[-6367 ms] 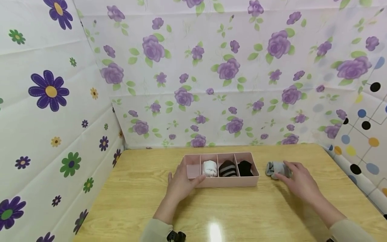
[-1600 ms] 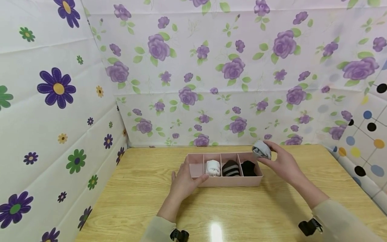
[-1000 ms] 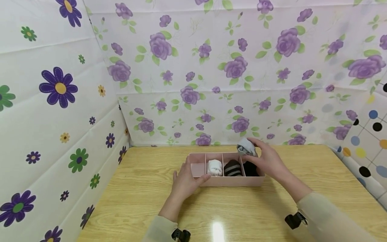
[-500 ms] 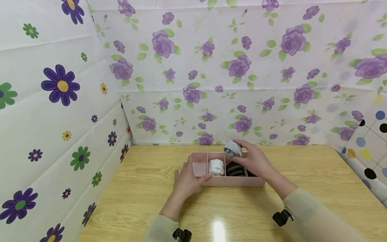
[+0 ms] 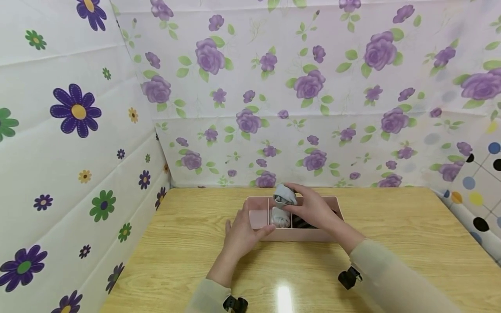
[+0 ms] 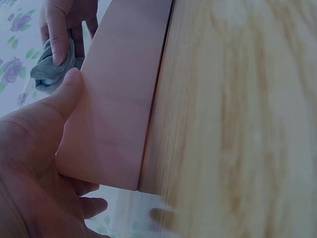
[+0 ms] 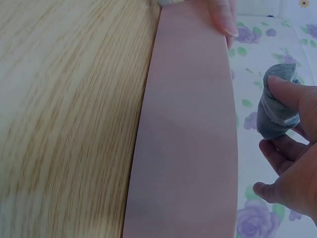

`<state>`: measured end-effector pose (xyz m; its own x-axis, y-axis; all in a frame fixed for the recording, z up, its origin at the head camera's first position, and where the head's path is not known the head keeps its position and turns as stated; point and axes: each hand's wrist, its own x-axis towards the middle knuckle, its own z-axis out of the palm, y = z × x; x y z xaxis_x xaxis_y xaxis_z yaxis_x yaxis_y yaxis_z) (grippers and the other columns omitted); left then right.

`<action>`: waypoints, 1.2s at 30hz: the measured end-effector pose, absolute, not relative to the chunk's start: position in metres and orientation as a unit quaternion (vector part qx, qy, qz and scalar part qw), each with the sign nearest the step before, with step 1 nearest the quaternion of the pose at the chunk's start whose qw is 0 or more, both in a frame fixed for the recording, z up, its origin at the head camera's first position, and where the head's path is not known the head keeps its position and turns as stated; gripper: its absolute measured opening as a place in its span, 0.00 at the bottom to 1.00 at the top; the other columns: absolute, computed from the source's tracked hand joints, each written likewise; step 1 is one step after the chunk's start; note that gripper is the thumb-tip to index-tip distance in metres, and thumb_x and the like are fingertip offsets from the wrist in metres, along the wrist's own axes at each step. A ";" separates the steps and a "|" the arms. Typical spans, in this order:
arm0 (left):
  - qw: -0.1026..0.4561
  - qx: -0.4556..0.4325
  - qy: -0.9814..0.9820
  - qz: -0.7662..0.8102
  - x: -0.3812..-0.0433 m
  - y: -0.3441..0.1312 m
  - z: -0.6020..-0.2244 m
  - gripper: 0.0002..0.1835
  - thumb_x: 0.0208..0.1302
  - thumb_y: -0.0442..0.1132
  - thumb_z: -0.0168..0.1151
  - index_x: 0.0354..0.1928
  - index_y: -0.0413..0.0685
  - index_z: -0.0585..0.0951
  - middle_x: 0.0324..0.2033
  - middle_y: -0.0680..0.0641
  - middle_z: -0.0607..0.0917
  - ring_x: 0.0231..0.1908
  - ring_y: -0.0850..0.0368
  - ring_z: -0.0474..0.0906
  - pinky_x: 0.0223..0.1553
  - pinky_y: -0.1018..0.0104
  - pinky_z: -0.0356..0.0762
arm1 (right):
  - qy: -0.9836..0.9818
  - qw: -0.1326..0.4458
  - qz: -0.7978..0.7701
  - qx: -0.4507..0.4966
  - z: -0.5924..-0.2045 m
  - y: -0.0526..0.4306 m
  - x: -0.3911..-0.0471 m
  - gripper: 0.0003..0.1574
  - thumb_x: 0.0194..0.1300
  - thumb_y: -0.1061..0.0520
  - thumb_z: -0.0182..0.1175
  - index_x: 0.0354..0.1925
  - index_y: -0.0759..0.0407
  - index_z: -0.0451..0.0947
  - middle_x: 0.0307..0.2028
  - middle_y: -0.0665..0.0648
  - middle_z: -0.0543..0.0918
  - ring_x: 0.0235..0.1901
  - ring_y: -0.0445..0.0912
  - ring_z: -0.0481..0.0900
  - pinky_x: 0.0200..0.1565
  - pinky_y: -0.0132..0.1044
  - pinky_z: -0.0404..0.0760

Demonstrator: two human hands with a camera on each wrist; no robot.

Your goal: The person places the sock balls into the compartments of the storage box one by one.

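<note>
A pink four-compartment storage box stands on the table. My left hand holds its left end, thumb over the front rim and the other fingers at the end wall. Above the box, my right hand pinches a rolled grey sock between thumb and fingers; the right wrist view shows this grey sock held clear of the rim. Below it a rolled white sock sits in the second compartment from the left. A dark striped sock in the third is partly covered by my right hand. The leftmost compartment holds nothing.
The wooden table reaches back to a floral cloth wall. Another patterned cloth hangs at the left, and a dotted one at the right. My right hand and forearm hide most of the rightmost compartment.
My right hand has lifted the grey sock from the table right of the box and carried it left, to above the white sock. My left hand keeps its hold on the box.
</note>
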<state>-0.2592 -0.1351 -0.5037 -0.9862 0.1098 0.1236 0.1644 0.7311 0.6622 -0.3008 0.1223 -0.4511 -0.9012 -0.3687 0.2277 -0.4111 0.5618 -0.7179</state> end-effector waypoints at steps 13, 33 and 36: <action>0.043 -0.071 -0.931 -0.354 -0.260 -0.135 -0.501 0.68 0.65 0.74 0.73 0.90 0.41 0.49 0.80 0.33 0.69 0.81 0.31 0.60 0.77 0.18 0.41 | -0.880 0.002 0.415 0.230 -0.453 0.098 -0.306 0.48 0.73 0.56 0.77 0.83 0.54 0.69 0.72 0.61 0.79 0.63 0.56 0.84 0.59 0.56 0.86; 0.042 -0.075 -0.927 -0.365 -0.255 -0.140 -0.503 0.67 0.66 0.73 0.73 0.90 0.41 0.50 0.80 0.35 0.69 0.82 0.30 0.59 0.76 0.17 0.41 | -0.870 -0.034 0.427 0.243 -0.469 0.079 -0.306 0.37 0.73 0.57 0.77 0.70 0.57 0.69 0.64 0.59 0.79 0.63 0.55 0.81 0.61 0.53 0.85; 0.043 -0.080 -0.926 -0.367 -0.256 -0.140 -0.504 0.67 0.66 0.74 0.72 0.90 0.42 0.50 0.80 0.35 0.70 0.82 0.32 0.60 0.76 0.16 0.41 | -0.875 -0.033 0.415 0.246 -0.469 0.080 -0.306 0.36 0.74 0.56 0.76 0.73 0.55 0.73 0.66 0.57 0.80 0.64 0.55 0.80 0.61 0.54 0.84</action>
